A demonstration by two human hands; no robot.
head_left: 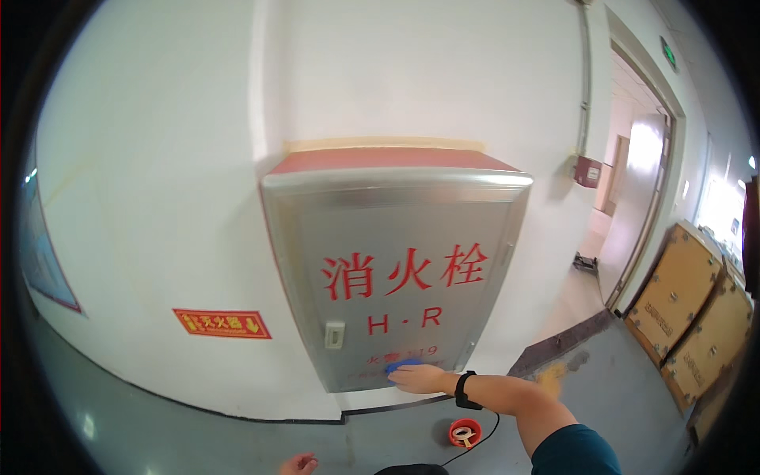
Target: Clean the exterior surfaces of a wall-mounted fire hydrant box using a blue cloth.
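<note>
My right hand [418, 378] grips a blue cloth [404, 365], pressed flat on the lower edge of the fire hydrant cabinet [396, 261] door, below the red lettering and right of the small white latch [334, 335]; I'd say the wipe is far along, since it sits at the bottom, though I can't tell clean from dirty. Cabinet door shut, contents hidden. Left hand [298, 464] hangs loose below the cabinet near the floor, grasp unclear; orange tape roll [465, 432] lies on the floor below-right of the cabinet.
</note>
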